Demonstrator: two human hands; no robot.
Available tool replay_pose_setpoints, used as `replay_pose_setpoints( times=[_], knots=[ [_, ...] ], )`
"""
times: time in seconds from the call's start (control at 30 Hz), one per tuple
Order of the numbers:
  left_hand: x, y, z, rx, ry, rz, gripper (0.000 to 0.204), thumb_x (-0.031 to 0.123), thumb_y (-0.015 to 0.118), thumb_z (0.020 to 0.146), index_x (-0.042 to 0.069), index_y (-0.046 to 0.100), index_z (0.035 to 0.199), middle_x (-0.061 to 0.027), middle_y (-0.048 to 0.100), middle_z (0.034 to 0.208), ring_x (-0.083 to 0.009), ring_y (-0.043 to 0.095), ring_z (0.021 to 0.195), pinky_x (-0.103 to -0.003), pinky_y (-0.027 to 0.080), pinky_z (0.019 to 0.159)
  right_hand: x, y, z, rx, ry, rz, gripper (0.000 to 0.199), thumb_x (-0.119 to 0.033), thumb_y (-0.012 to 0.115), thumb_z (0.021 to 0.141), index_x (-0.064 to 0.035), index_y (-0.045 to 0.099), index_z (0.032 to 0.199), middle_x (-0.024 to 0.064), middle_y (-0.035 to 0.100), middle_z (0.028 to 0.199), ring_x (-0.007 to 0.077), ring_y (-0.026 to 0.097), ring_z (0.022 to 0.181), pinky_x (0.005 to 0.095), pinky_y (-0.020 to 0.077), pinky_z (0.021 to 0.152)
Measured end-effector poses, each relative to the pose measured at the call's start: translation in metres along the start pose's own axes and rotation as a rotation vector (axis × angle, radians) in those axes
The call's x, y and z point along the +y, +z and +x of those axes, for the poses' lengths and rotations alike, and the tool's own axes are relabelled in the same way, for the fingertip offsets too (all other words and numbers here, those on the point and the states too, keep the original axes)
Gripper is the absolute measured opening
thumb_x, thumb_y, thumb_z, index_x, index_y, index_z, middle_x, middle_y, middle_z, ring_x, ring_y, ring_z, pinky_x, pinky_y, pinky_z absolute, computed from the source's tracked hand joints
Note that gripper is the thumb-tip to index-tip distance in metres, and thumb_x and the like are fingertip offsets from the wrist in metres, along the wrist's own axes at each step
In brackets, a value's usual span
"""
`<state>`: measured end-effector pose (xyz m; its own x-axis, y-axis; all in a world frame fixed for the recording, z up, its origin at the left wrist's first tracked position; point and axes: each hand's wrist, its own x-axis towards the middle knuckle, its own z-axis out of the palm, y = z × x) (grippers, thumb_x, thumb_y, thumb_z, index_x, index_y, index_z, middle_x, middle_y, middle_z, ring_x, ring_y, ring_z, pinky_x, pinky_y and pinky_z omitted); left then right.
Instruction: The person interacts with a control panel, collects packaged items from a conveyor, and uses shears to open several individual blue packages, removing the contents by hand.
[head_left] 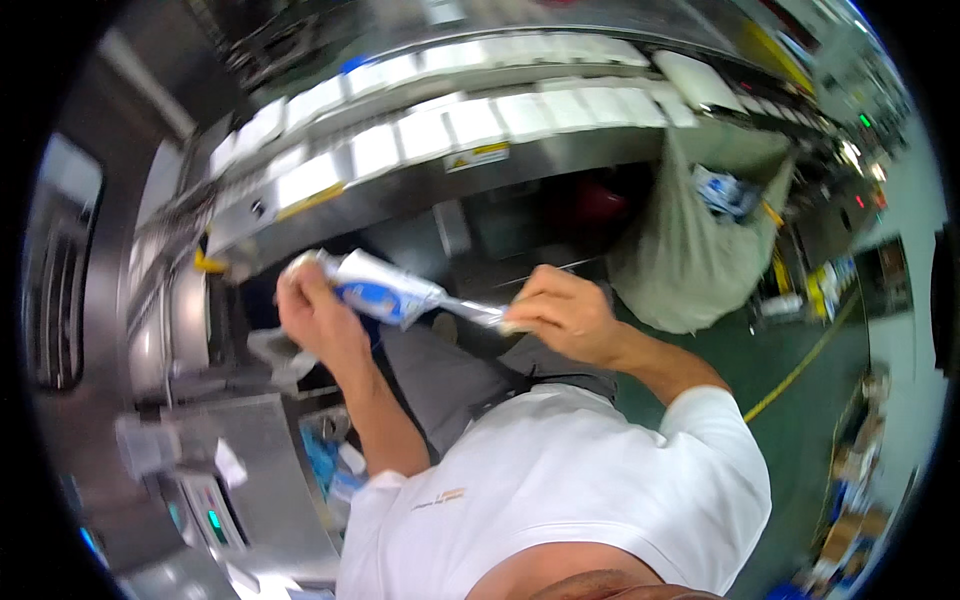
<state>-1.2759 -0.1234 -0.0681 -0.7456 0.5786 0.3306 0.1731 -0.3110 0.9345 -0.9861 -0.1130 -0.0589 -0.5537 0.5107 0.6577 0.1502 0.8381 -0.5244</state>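
A soft white packet with a blue patch [385,290] is stretched between both hands in front of my chest. My left hand [312,305] grips its wider end, and my right hand [565,315] pinches the thin, twisted end of it. Just beyond the hands runs a steel conveyor [400,190] carrying a row of white packets [470,125]. My white shirt fills the lower part of the view.
A grey cloth sack [690,250] hangs open from the conveyor at the right, with a blue-and-white packet inside. A steel machine with a small control panel [205,500] stands at lower left. Green floor with a yellow line [800,365] lies to the right.
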Motion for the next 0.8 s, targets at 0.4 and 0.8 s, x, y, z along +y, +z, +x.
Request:
replay_pose_setpoints(
  times=[0.4, 0.8],
  knots=[
    [0.024, 0.021, -0.034, -0.435, 0.046, -0.069, 0.011, 0.008, 0.073, 0.096, 0.000, 0.066, 0.092, -0.0015, 0.065, 0.087, -0.0087, 0.059, 0.076, -0.023, 0.048, 0.068, -0.002, -0.012, 0.051, -0.085, 0.225, 0.102, 0.047, -0.013, 0.085, 0.080, -0.0035, 0.067, 0.123, 0.0139, 0.066, 0.122, 0.0276, 0.067, 0.106, 0.0344, 0.0577, 0.085],
    [0.008, 0.027, -0.042, -0.370, 0.169, 0.001, 0.013, 0.006, 0.072, 0.097, 0.000, 0.062, 0.092, 0.0006, 0.061, 0.087, -0.0060, 0.055, 0.078, -0.021, 0.044, 0.071, 0.009, 0.019, 0.050, 0.036, 0.301, 0.120, 0.019, 0.000, 0.077, 0.084, -0.0012, 0.076, 0.103, 0.0095, 0.072, 0.091, 0.0198, 0.069, 0.078, 0.0309, 0.0551, 0.068]
  ],
)
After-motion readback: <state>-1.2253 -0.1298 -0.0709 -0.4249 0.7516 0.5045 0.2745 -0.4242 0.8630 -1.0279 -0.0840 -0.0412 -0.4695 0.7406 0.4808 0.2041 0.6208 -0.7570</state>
